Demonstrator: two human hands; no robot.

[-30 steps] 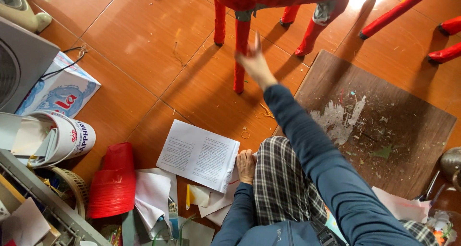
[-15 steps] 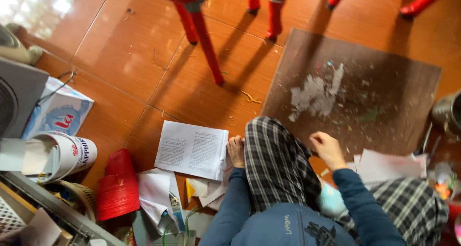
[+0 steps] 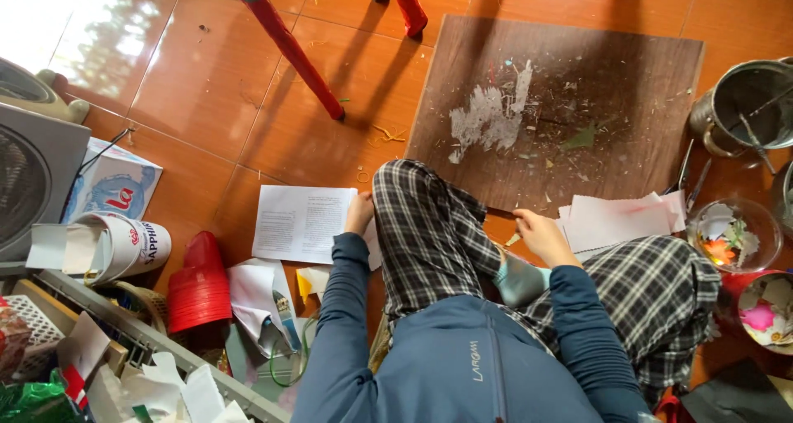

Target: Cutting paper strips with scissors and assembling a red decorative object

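Note:
I sit on an orange tiled floor in checked trousers and a blue top. My left hand [image 3: 360, 212] rests on the edge of a printed white sheet [image 3: 301, 222] beside my raised knee; whether it grips the sheet is hidden. My right hand [image 3: 541, 235] lies between my legs at the near edge of a dark brown board [image 3: 570, 109], its fingers loosely curled and touching a stack of white and pink paper sheets [image 3: 619, 221]. Nothing is clearly held in it.
Red stool legs [image 3: 297, 47] stand at the top. A metal pot [image 3: 743, 105], a glass bowl of paper scraps [image 3: 731, 237] and a red bowl [image 3: 764, 307] sit at right. A fan [image 3: 29, 179], white tub [image 3: 124, 245], red cups [image 3: 198, 287] and a cluttered shelf are at left.
My right arm, stretched out toward the red stool a second ago, has drawn back to the paper stack by my lap. The view has shifted right. My left hand stays on the printed sheet.

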